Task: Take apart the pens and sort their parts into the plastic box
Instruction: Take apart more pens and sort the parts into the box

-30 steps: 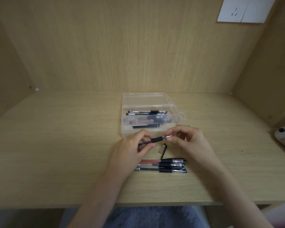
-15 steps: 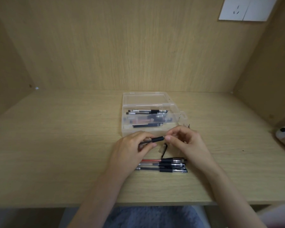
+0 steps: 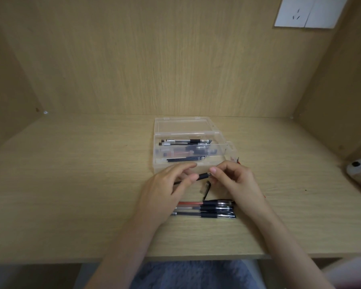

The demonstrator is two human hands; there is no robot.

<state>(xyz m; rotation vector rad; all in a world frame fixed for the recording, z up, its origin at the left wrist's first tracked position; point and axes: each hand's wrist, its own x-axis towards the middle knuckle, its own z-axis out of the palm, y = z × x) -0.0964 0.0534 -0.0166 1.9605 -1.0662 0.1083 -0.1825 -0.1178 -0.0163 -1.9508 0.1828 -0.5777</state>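
On the near side of the box (image 3: 161, 167), we pinch the pen (image 3: 203, 176) at both ends: left hand (image 3: 165, 190) curled round its left half, right hand (image 3: 236, 180) nipping its right end. We should likely steady the left and unscrew the right end low over the desk (image 3: 92, 184), lest parts roll away.
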